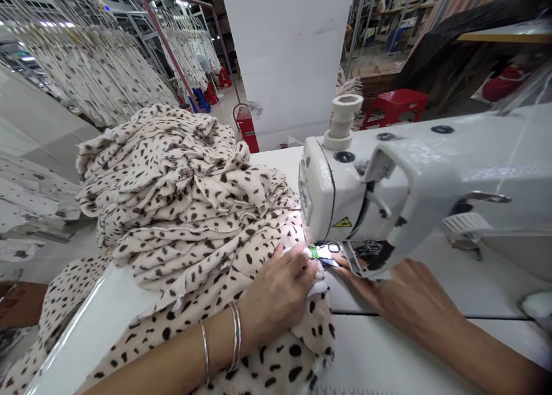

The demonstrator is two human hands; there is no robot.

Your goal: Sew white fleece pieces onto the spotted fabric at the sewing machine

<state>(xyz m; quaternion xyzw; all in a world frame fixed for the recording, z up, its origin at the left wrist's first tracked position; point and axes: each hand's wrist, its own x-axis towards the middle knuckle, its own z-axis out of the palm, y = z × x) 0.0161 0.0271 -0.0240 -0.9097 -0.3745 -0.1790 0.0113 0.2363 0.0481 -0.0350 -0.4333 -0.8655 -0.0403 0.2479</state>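
Observation:
My left hand [282,286], with bangles on its wrist, is closed on an edge of the cream plush fabric [245,228] with dark spots, just left of the sewing machine's needle area. Thumb and fingers pinch the fabric's white underside there. Close by, under the head of the white sewing machine [319,188], lies a small label [328,250] in white, black and green. My right hand [401,291] reaches in from the right, its fingertips at the label beside the presser foot. The machine's guard partly covers those fingers, so their grip is hidden.
Heaped spotted fabric [164,153] covers the table's left side and hangs over its edge. Behind the table stands a white pillar [288,56]. Racks of hanging spotted garments [95,67] are at the back left. A red stool [397,104] stands beyond the machine.

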